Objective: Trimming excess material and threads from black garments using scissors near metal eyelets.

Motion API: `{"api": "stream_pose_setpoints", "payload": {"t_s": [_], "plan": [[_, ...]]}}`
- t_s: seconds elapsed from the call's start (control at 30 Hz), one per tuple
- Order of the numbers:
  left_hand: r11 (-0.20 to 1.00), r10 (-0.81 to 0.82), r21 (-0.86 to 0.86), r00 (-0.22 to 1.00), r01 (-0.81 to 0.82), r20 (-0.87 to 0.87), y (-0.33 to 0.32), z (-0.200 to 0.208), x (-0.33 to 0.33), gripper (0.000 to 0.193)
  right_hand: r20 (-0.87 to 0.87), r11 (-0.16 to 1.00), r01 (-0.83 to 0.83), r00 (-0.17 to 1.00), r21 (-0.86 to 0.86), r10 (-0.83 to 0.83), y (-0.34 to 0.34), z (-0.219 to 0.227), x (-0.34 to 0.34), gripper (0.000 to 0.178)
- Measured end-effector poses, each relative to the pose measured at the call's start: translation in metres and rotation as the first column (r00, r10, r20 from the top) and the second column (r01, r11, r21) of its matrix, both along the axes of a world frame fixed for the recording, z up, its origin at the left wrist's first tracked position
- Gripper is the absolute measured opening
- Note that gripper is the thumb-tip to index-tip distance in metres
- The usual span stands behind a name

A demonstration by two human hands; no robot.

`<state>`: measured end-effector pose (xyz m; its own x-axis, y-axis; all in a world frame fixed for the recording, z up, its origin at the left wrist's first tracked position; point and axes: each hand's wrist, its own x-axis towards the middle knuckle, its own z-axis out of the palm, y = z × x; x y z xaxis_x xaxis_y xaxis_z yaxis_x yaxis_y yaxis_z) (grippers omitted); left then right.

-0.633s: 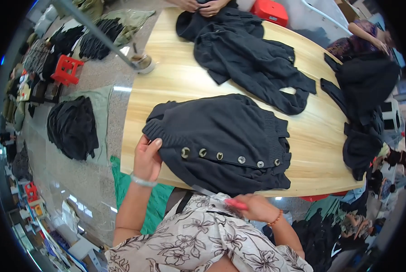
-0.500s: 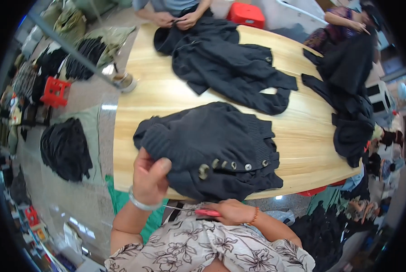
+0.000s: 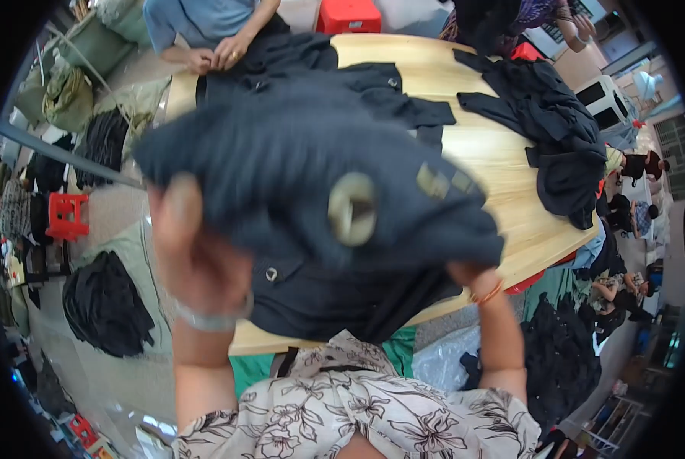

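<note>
A dark knitted cardigan (image 3: pixel 281 176) with large round buttons is raised toward me above the table, blurred by motion. At its left edge, my left hand (image 3: pixel 205 264) is closed on the knit, the thumb upright in front. My right hand (image 3: pixel 471 275) reaches under the cardigan's right end. Its fingers are hidden by the cloth, so neither their grip nor any tool in them shows. Below the raised part, more dark knit (image 3: pixel 342 302) with a button lies at the table's near edge; I cannot tell whether it is the same garment.
On the wooden table (image 3: pixel 503 168), another dark garment (image 3: pixel 273 53) lies by a co-worker's hands (image 3: pixel 224 55). More dark clothing (image 3: pixel 568 138) hangs over the right side, near another person. Red stools (image 3: pixel 68 216) and dark cloth piles (image 3: pixel 107 302) stand around the table.
The cardigan lay on the table and is now lifted toward me. My left hand has moved left and up with it. My right hand, which held a red-handled tool, has gone under the cloth.
</note>
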<state>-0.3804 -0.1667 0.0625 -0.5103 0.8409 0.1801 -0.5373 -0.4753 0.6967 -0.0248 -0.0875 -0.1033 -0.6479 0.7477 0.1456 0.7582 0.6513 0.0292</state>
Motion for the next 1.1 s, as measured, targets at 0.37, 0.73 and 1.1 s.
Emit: {"api": "stream_pose_setpoints", "payload": {"t_s": [0.37, 0.73, 1.1], "plan": [[0.996, -0.013, -0.091, 0.997, 0.007, -0.07, 0.158, -0.097, -0.169, 0.018, 0.384, 0.974, 0.214, 0.908, -0.078, -0.169, 0.175, 0.062, -0.075, 0.025], [0.849, -0.517, -0.477, -0.169, -0.228, -0.839, -0.102, -0.248, -0.029, 0.051, -0.13, 0.796, 0.101, 0.967, -0.596, -0.22, -0.008, -0.089, 0.018, 0.047], [0.899, -0.105, -0.003, -0.208, -0.438, -0.973, -0.061, -0.191, -0.079, 0.034, -0.231, 0.945, 0.239, 0.929, -0.226, -0.29, 0.016, -0.041, 0.017, 0.035]]}}
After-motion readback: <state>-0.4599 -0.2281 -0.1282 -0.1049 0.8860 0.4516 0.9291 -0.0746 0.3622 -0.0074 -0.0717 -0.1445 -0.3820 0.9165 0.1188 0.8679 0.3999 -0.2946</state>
